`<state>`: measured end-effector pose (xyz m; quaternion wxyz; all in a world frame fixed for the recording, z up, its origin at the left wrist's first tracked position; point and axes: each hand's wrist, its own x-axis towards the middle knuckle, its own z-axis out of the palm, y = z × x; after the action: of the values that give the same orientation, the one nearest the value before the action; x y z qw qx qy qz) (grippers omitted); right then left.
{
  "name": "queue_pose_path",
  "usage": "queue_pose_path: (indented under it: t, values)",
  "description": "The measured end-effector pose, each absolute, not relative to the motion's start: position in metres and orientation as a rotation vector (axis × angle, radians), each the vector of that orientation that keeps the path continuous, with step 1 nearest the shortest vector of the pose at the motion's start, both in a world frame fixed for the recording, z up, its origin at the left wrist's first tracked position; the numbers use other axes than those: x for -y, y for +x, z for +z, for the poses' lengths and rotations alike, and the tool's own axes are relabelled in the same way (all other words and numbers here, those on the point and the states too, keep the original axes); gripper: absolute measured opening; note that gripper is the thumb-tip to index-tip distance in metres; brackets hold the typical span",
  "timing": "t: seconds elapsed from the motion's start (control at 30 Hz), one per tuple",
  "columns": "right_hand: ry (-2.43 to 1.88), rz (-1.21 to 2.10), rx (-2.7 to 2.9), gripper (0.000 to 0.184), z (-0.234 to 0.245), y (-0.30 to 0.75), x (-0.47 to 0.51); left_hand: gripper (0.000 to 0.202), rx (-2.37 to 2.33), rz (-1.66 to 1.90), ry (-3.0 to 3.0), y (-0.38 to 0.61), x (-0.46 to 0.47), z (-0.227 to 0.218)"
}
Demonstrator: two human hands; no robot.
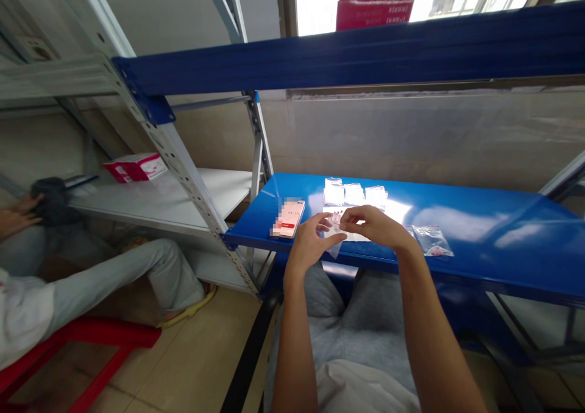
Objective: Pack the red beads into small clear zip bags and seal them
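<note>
Over the front edge of the blue shelf, my left hand [313, 242] is curled with thumb and fingers around a small clear plastic bag [336, 250], whose lower corner hangs below the thumb. My right hand [372, 225] meets it from the other side, its thumb and fingertips pinched at the top of the bag; what is between them is too small to make out. Small red pieces [340, 212] lie on white material just behind the fingers. Farther back lie several flat clear bags in a row, including one at the left [333, 191].
A phone [292, 218] lies left of my hands on the blue shelf [479, 230]. To the right rests a zip bag [433, 241] with red pieces. A blue beam [320, 66] crosses above. At left, another person sits on a red stool [105, 334].
</note>
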<state>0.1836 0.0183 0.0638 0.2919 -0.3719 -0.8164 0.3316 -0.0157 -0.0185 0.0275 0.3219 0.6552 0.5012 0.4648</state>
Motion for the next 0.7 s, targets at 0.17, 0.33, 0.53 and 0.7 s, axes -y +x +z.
queue_pose_path:
  t: [0.17, 0.33, 0.53, 0.7]
  values:
    - [-1.025, 0.946, 1.826, 0.016, 0.040, 0.178, -0.003, 0.039, -1.229, 1.247, 1.650, -0.021, 0.018, 0.027]
    - [-1.009, 0.952, 1.637, 0.024, 0.036, 0.170, 0.002, 0.025, -1.205, 1.376, 1.573, -0.021, 0.012, 0.025]
    - [-0.972, 1.082, 1.550, 0.038, 0.035, 0.169, 0.003, 0.025, -1.166, 1.452, 1.438, -0.017, 0.010, 0.025]
    - [-1.000, 1.092, 1.523, 0.038, 0.033, 0.171, 0.002, 0.027, -1.144, 1.465, 1.399, -0.014, 0.009, 0.024]
